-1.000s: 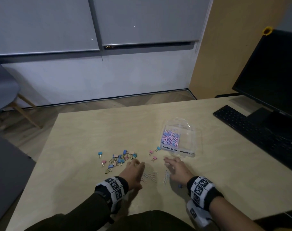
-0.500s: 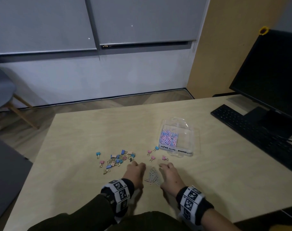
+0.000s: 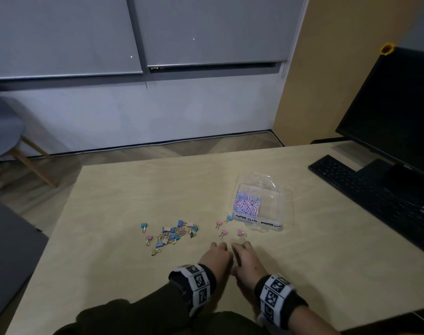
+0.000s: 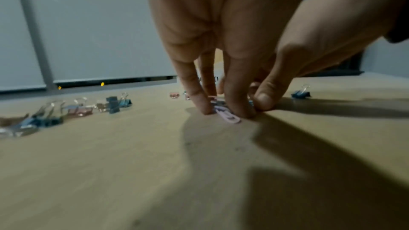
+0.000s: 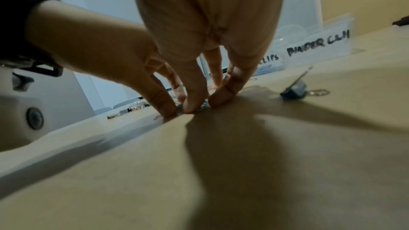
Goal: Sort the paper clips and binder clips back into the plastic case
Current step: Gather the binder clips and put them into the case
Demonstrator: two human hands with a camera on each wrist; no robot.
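Left hand: left hand had its fingertips curled down onto the pale wooden tabletop, pinning a small heap of pastel wire paper clips.
Right hand: right hand mirrored it, fingertips pressed to the board on the same heap; neither hand had lifted anything clear.
Handling, paper clips: judged featherlight, thin, springy and slick on the wood; likely best herded into a pile and pinched from both sides, since single ones lie flat and resist nails.
Handling, binder clips: small coloured metal binder clips stood scattered left of the hands, a few more between the hands and the case; stiff and taller, easier taken by body or wire loops.
Case: clear plastic two-compartment case sat open, well ahead and right; its left compartment held paper clips, the right one looked empty.
Head view only: showed the whole layout and the case's fill.
Wrist views only: showed the fingertip contact the head view hid; the right wrist also read the handwritten labels.
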